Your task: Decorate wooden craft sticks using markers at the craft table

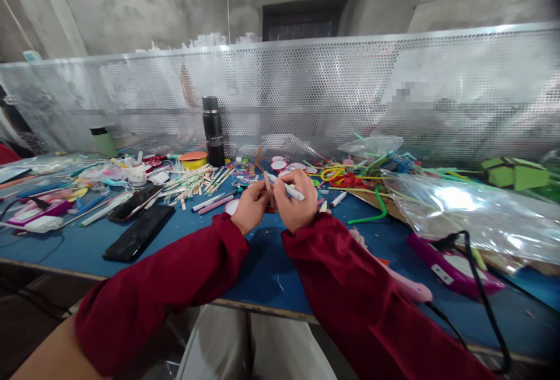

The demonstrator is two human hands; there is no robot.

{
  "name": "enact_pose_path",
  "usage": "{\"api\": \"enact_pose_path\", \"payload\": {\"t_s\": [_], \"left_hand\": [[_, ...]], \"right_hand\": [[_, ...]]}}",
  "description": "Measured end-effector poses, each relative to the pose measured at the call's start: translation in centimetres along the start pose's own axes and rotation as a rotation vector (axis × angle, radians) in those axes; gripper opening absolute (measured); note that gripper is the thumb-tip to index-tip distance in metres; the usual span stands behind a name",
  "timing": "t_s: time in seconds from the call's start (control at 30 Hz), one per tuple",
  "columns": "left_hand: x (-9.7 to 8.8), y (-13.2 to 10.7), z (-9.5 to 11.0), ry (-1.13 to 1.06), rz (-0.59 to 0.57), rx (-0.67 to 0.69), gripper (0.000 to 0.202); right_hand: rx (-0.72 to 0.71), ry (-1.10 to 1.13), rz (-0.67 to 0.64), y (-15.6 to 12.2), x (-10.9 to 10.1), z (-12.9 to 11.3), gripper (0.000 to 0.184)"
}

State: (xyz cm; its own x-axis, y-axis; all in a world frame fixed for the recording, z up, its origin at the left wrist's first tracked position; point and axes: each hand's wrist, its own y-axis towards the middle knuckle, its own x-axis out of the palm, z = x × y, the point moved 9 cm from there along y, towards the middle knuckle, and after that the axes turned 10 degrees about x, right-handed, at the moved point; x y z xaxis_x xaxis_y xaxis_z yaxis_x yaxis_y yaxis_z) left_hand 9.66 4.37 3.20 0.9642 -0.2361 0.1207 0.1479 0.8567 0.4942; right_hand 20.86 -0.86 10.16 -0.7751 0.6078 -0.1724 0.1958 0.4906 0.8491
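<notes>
Both my arms wear dark red sleeves and meet over the middle of the blue table (262, 263). My left hand (250, 206) is closed in a pinch on a thin wooden stick (267, 181) that stands upright. My right hand (296, 198) is wrapped round a white pen (289, 188) whose tip points left, right beside the stick. The two hands touch each other. A small white and red round piece (231, 207) lies on the table just left of my left hand.
A black bottle (213, 131) stands at the back by a perforated metal screen (332, 88). Wooden sticks (196, 181), pens and two black phones (136, 239) lie to the left. Coloured tubes (350, 178), plastic bags (464, 211) and a purple tool with a black cable (455, 266) are on the right.
</notes>
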Motion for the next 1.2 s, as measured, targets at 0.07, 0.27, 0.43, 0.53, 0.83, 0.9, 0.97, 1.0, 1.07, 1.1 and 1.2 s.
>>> {"api": "enact_pose_path", "payload": {"t_s": [0.07, 0.27, 0.43, 0.53, 0.83, 0.9, 0.97, 1.0, 1.07, 1.1, 1.2], "left_hand": [[0.05, -0.01, 0.01, -0.005, -0.002, -0.002, 0.022], [0.0, -0.05, -0.07, 0.016, -0.005, 0.01, 0.022], [0.1, -0.13, -0.11, 0.021, -0.025, 0.016, 0.023], [0.17, -0.17, 0.03, 0.017, -0.022, 0.013, 0.023], [0.06, -0.13, 0.28, 0.018, 0.004, 0.023, 0.02], [0.08, -0.1, 0.2, 0.017, -0.004, 0.025, 0.021], [0.09, -0.07, 0.1, 0.016, -0.009, 0.023, 0.022], [0.1, -0.06, 0.06, 0.014, -0.01, 0.022, 0.022], [0.1, -0.06, 0.06, 0.009, -0.007, 0.023, 0.022], [0.08, -0.05, 0.1, 0.011, -0.002, 0.026, 0.022], [-0.02, -0.03, 0.17, 0.021, 0.007, 0.036, 0.02]], "right_hand": [[0.003, -0.003, -0.002, -0.01, 0.01, 0.05, 0.01], [0.004, 0.005, 0.005, 0.01, -0.16, -0.03, 0.009], [0.008, 0.01, 0.006, 0.07, -0.25, -0.13, 0.009], [0.002, 0.015, 0.004, 0.03, -0.22, -0.23, 0.01], [-0.014, 0.014, 0.001, -0.16, -0.11, -0.55, 0.01], [-0.011, 0.01, 0.008, -0.13, -0.17, -0.46, 0.01], [-0.01, 0.006, 0.023, -0.13, -0.29, -0.38, 0.01], [-0.011, 0.005, 0.028, -0.15, -0.33, -0.35, 0.01], [-0.013, 0.001, 0.025, -0.18, -0.27, -0.33, 0.01], [-0.015, -0.001, 0.018, -0.2, -0.19, -0.34, 0.01], [-0.017, -0.001, 0.006, -0.19, -0.07, -0.41, 0.011]]}}
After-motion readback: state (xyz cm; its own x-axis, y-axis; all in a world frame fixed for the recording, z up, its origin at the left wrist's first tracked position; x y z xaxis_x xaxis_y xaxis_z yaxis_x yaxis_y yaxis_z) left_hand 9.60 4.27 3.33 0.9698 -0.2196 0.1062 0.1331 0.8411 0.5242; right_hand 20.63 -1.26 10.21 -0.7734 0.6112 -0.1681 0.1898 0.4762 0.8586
